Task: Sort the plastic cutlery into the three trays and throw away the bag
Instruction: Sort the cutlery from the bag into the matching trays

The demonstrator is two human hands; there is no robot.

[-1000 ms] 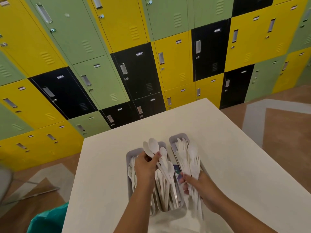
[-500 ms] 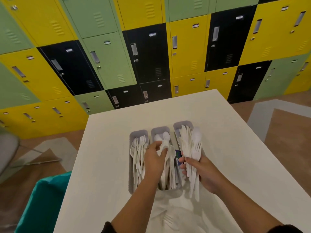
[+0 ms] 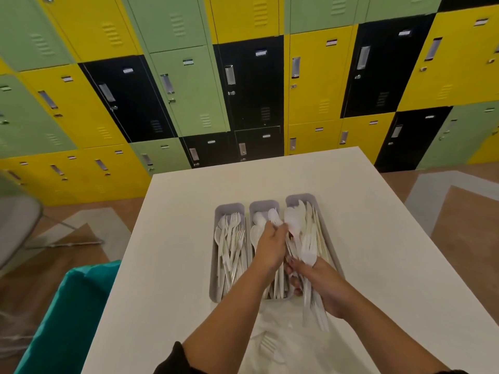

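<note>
Three grey trays stand side by side on the white table (image 3: 378, 238). The left tray (image 3: 229, 207) holds white forks, the middle tray (image 3: 263, 205) spoons, the right tray (image 3: 302, 198) knives. My right hand (image 3: 321, 284) grips a bundle of white cutlery (image 3: 302, 238) over the right tray. My left hand (image 3: 270, 244) reaches across the middle tray and pinches a piece in that bundle. The clear plastic bag (image 3: 283, 341) lies flat near the table's front edge, with a fork or two still inside it.
A teal bin (image 3: 62, 319) stands on the floor at the table's left front corner. A grey chair (image 3: 16, 228) is further left. Coloured lockers fill the wall behind the table. Bare tabletop lies to both sides of the trays.
My left hand put its spoons down into the middle tray, then moved right to the bundle. My right hand kept hold of the bundle. The view tilted down.
</note>
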